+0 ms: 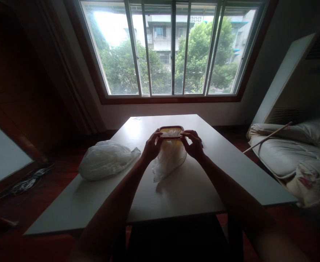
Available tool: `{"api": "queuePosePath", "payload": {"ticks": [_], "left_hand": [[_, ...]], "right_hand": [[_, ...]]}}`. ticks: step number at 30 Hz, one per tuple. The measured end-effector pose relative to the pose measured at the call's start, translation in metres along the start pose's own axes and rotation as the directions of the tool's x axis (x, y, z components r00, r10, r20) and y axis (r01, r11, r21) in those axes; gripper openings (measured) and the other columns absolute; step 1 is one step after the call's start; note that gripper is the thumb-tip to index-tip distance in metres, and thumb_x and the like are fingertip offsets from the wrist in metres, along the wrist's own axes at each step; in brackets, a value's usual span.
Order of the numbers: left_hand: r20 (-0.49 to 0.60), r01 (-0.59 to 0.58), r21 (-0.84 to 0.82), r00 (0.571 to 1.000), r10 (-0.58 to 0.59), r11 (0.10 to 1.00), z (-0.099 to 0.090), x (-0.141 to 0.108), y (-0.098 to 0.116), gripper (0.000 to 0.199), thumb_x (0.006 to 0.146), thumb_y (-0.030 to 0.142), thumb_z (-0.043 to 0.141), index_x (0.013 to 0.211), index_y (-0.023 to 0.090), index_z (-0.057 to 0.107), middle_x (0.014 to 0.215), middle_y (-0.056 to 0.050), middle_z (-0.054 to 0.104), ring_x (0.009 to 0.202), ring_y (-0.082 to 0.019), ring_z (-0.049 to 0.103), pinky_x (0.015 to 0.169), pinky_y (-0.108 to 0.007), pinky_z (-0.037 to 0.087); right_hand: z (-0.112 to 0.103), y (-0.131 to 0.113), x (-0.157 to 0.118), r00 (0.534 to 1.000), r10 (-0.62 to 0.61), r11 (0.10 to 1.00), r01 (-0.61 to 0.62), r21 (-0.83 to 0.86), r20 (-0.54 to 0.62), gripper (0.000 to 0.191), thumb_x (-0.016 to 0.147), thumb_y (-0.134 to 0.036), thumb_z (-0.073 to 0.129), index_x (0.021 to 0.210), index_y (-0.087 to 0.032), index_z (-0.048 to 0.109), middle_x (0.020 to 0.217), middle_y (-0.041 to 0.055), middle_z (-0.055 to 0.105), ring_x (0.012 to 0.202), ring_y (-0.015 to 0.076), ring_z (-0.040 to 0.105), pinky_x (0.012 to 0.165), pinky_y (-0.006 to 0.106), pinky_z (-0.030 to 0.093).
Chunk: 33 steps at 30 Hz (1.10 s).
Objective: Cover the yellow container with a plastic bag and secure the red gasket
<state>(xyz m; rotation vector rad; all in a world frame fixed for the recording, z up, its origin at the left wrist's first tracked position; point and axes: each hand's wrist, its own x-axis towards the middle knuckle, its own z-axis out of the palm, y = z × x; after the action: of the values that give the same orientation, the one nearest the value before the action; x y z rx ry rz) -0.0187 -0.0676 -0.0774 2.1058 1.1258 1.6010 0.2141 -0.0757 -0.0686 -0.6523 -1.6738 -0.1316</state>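
A small bin with a brown rim [172, 127] and yellowish walls stands on the white table [176, 203]. A translucent plastic bag [168, 160] lies over its near edge and hangs down its near side, with part of it inside the opening. My left hand [152, 146] pinches the bag at the near left corner of the rim. At the near right corner, my right hand [193, 145] pinches the bag against the rim, thumb and fingers together. Left of my left hand lies a bulky, crumpled translucent bag [106, 160].
A small dark object [202, 143] shows just behind my right hand. Beyond the table is a window [173, 54]. To the right are a pale padded couch [293, 149] and a thin stick [269, 137]; cables [26, 185] lie on the left floor.
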Motion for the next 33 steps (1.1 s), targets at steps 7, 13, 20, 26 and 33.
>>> {"api": "queuePosePath", "payload": {"ticks": [7, 13, 20, 26, 33], "left_hand": [[0.021, 0.114, -0.104, 0.993, -0.112, 0.988, 0.001, 0.001, -0.001, 0.034, 0.097, 0.042, 0.054, 0.121, 0.02, 0.065, 0.154, -0.014, 0.049, 0.145, -0.028, 0.043, 0.122, -0.05, 0.033], [-0.007, 0.136, -0.126, 0.99, -0.138, 0.983, 0.001, 0.003, 0.0, 0.026, 0.092, 0.039, 0.06, 0.107, 0.019, 0.069, 0.145, -0.016, 0.057, 0.141, -0.03, 0.049, 0.116, -0.05, 0.04], [-0.055, 0.028, -0.002, 0.998, -0.028, 1.0, 0.0, 0.003, 0.005, 0.02, 0.093, 0.038, 0.057, 0.09, 0.021, 0.068, 0.116, -0.011, 0.066, 0.125, -0.027, 0.06, 0.1, -0.044, 0.052], [-0.147, -0.024, 0.189, 0.988, 0.053, 0.982, -0.004, 0.006, 0.007, 0.022, 0.091, 0.041, 0.061, 0.086, 0.021, 0.066, 0.099, -0.009, 0.059, 0.1, -0.025, 0.061, 0.097, -0.046, 0.052], [0.039, 0.031, 0.046, 0.999, -0.032, 0.998, 0.004, 0.011, -0.016, 0.038, 0.094, 0.038, 0.051, 0.127, 0.02, 0.058, 0.156, -0.014, 0.037, 0.148, -0.029, 0.033, 0.122, -0.051, 0.028]], "right_hand": [[0.003, 0.002, -0.003, 0.994, 0.111, 0.993, -0.11, 0.049, -0.01, 0.014, 0.094, -0.033, 0.064, 0.095, -0.025, 0.075, 0.111, 0.0091, 0.073, 0.107, 0.0247, 0.067, 0.095, 0.047, 0.056], [0.007, 0.008, -0.006, 0.985, 0.173, 0.977, -0.174, 0.121, 0.016, 0.015, 0.094, -0.036, 0.064, 0.092, -0.024, 0.074, 0.112, 0.0101, 0.073, 0.108, 0.025, 0.068, 0.097, 0.047, 0.055], [0.005, 0.012, -0.004, 0.982, 0.183, 0.97, -0.188, 0.156, 0.047, 0.018, 0.094, -0.04, 0.064, 0.091, -0.025, 0.074, 0.107, 0.0087, 0.074, 0.105, 0.0245, 0.069, 0.096, 0.047, 0.055], [0.008, 0.024, -0.005, 0.958, 0.265, 0.915, -0.284, 0.287, 0.105, 0.022, 0.094, -0.044, 0.064, 0.087, -0.026, 0.075, 0.108, 0.0082, 0.074, 0.103, 0.0241, 0.069, 0.091, 0.045, 0.058], [0.018, 0.029, -0.007, 0.949, 0.282, 0.878, -0.314, 0.362, 0.139, 0.024, 0.095, -0.044, 0.061, 0.096, -0.025, 0.076, 0.113, 0.0092, 0.071, 0.108, 0.0237, 0.068, 0.092, 0.043, 0.058]]}}
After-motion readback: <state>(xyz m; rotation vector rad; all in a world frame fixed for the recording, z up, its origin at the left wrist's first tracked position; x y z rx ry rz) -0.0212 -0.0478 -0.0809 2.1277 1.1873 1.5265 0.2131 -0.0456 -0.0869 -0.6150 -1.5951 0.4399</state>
